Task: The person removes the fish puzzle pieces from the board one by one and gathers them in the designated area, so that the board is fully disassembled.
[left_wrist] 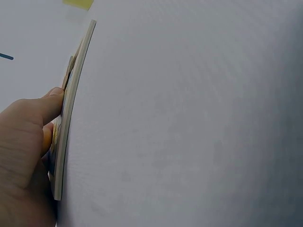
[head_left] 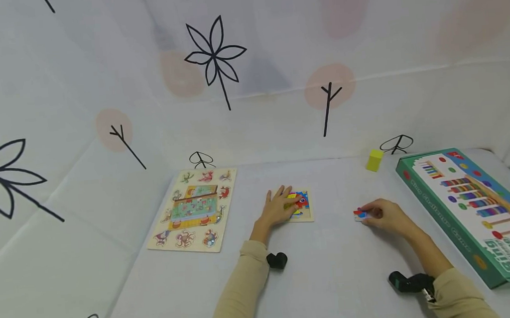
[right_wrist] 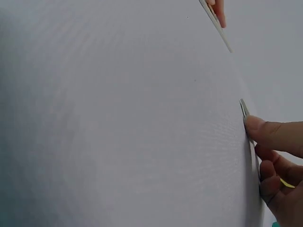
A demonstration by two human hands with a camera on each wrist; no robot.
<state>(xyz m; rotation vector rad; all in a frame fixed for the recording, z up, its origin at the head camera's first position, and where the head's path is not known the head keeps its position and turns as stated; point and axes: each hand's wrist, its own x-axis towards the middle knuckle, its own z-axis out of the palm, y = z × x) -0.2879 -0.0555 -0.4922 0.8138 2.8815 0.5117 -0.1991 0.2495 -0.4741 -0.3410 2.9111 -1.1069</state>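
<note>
My left hand [head_left: 280, 207] rests on a small wooden puzzle board [head_left: 306, 219], fingers spread over its colourful picture and hiding the left part. The left wrist view shows the board edge-on, with the thumb [left_wrist: 54, 97] touching its face. To the right, my right hand [head_left: 387, 214] pinches a small puzzle piece [head_left: 359, 215] coloured red, blue and white, between thumb and fingers, at the table surface. In the right wrist view the piece [right_wrist: 244, 108] appears as a thin edge beside the thumb; the fingers hide much of it.
On the left lies a larger wooden puzzle board [head_left: 218, 232] with sea animal pictures. A yellow block [head_left: 374, 160] stands at the back right. A big green-edged game box [head_left: 469, 202] lies along the right side. Behind the white table [head_left: 327, 283] hangs a patterned cloth [head_left: 270, 123].
</note>
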